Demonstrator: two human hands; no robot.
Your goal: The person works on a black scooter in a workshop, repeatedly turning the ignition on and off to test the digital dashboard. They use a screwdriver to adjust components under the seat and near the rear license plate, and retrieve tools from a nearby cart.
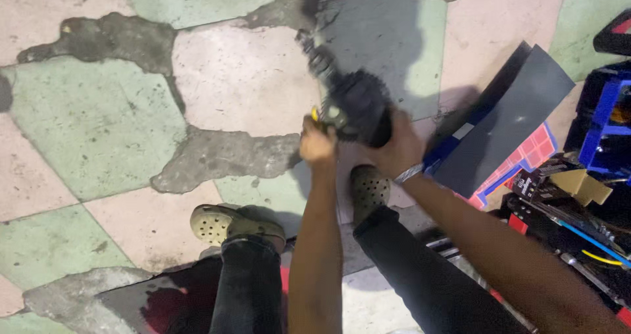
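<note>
Power tool (355,100), black and motion-blurred, is held above the tiled floor (92,117), nose angled up-left. Right hand (394,146) is wrapped around its body; left hand (317,143) is closed on the lower front beside a yellow part. Perforated clogs (217,223) stand below. Dark panel (506,120) lies right.

1. Floor (98,110): pale green and pink tiles in a diamond pattern, with grey cement patches at upper left and centre.
2. Power tool (355,100), centre: black, with a yellow spot.
3. Clogs (223,223), lower centre: olive, perforated.
4. Trousers (246,288): black.
5. Flat panel (506,127), right: dark grey.
6. Crate (608,120), far right: blue.
</note>
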